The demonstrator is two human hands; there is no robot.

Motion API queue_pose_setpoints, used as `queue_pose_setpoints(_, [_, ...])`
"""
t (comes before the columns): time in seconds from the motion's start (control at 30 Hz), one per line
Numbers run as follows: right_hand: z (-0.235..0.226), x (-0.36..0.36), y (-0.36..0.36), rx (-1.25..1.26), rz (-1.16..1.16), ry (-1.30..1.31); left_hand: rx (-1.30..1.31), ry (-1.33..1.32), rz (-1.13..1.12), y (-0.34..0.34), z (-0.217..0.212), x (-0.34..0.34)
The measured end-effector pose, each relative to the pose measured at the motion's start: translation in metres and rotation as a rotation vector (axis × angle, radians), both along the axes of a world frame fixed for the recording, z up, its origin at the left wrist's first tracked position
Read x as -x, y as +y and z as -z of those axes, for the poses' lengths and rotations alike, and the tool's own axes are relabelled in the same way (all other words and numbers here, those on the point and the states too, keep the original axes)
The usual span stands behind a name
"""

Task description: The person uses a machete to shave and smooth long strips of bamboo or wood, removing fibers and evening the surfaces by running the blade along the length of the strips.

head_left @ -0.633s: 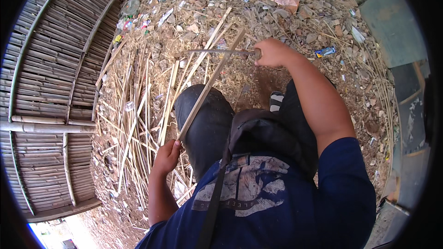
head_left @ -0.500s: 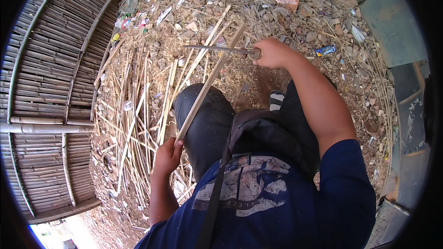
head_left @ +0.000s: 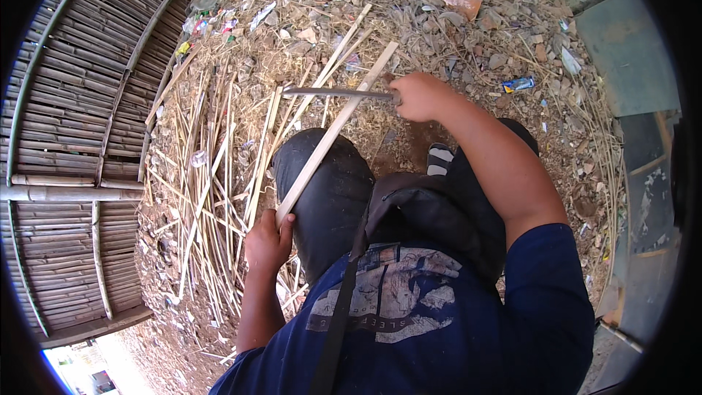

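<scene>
My left hand [head_left: 268, 243] is closed on the near end of a long, flat bamboo strip [head_left: 322, 148]. The strip slants up and to the right, passing over my left knee. My right hand [head_left: 420, 97] grips the handle of a long-bladed knife [head_left: 336, 92], whose blade points left. That blade crosses the upper part of the strip and seems to touch it. Most of the handle is hidden by my fingers.
Many split bamboo strips [head_left: 212, 197] lie in a loose pile to my left. A slatted bamboo wall [head_left: 80, 95] stands beyond them. Rubble and shavings cover the ground, with a brick [head_left: 458, 0] at the back and a blue wrapper [head_left: 518, 84] to the right. Grey panels [head_left: 621, 44] line the right side.
My right hand and the knife have come slightly nearer and left along the strip. The strip has turned a little, its pale face showing more. My left hand keeps its hold.
</scene>
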State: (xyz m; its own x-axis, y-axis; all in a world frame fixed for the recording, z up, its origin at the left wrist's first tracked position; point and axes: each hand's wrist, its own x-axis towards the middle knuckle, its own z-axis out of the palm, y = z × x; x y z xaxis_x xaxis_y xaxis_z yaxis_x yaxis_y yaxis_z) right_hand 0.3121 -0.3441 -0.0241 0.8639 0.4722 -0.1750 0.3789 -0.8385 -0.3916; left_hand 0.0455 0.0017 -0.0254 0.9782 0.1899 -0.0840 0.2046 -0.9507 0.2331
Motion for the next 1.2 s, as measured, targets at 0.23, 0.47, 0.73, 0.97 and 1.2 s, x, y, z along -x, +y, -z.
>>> queue_pose_setpoints(0.23, [0.028, -0.034, -0.023, 0.053, 0.121, 0.128, -0.094, -0.012, -0.028, 0.000, 0.011, 0.005])
queue_pose_setpoints(0.47, [-0.018, 0.010, 0.000, 0.022, -0.021, -0.020, -0.018, -0.019, -0.024, 0.006, 0.007, 0.009])
queue_pose_setpoints(0.73, [0.026, -0.045, -0.050, -0.002, 0.194, -0.025, -0.105, -0.059, -0.014, 0.015, 0.018, 0.004])
queue_pose_setpoints(0.97, [-0.024, 0.010, -0.001, 0.152, -0.163, -0.111, 0.019, -0.025, -0.016, 0.014, 0.020, 0.019])
queue_pose_setpoints(1.2, [0.007, -0.047, -0.058, -0.112, 0.248, -0.146, 0.092, 0.021, 0.012, 0.021, 0.002, 0.008])
